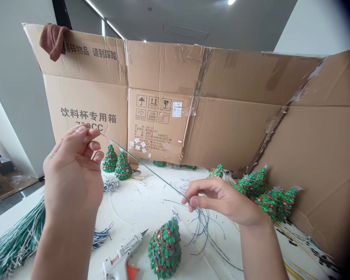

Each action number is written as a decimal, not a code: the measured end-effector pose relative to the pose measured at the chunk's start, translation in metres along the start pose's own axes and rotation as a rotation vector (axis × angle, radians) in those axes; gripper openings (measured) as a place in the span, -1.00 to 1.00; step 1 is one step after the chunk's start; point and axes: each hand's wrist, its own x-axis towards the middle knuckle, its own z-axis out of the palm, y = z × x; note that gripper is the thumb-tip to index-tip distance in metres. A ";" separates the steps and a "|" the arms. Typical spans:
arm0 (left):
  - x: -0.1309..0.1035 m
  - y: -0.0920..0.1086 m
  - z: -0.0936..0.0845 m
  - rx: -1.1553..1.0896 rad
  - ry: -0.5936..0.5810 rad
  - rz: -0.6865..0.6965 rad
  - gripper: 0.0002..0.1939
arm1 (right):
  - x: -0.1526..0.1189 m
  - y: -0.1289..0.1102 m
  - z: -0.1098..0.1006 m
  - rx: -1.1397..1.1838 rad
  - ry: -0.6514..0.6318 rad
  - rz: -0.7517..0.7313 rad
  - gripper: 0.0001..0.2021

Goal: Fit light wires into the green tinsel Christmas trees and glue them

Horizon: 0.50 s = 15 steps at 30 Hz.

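Cardboard [230, 132] walls table's [151, 210] far edge; open air around hands. Left hand [72, 171], right hand [221, 198] pinch green strand [151, 171] straight, fingertips closed.

The right hand [221, 198] hides part of the green wire [151, 171]; the bottom edge crops the glue gun [122, 254].

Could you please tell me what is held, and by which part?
A thin green strand, pinched near its visible ends by the left grip and the right grip.
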 end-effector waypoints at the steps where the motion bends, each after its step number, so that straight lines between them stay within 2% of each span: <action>1: 0.001 -0.002 -0.001 0.025 0.007 -0.003 -0.90 | -0.001 0.000 0.000 -0.001 -0.022 0.009 -0.87; 3: 0.004 -0.006 -0.002 0.088 0.006 -0.026 -0.91 | -0.003 0.000 -0.001 0.037 -0.049 0.008 -0.91; 5: 0.005 -0.011 -0.004 0.174 -0.052 -0.081 -0.90 | -0.005 0.002 -0.002 0.120 -0.041 -0.037 -0.91; 9: 0.003 -0.021 -0.007 0.460 -0.334 -0.212 -0.47 | -0.009 0.004 -0.003 0.247 0.080 -0.238 -0.86; 11: -0.001 -0.028 -0.008 0.612 -0.478 -0.226 -0.34 | -0.010 0.002 -0.003 0.266 0.179 -0.320 -0.82; 13: -0.005 -0.033 -0.009 0.731 -0.636 -0.186 -0.38 | -0.010 -0.001 -0.003 0.263 0.284 -0.365 -0.78; 15: -0.011 -0.035 -0.011 0.841 -0.836 -0.125 -0.52 | -0.010 -0.004 -0.003 0.270 0.378 -0.394 -0.76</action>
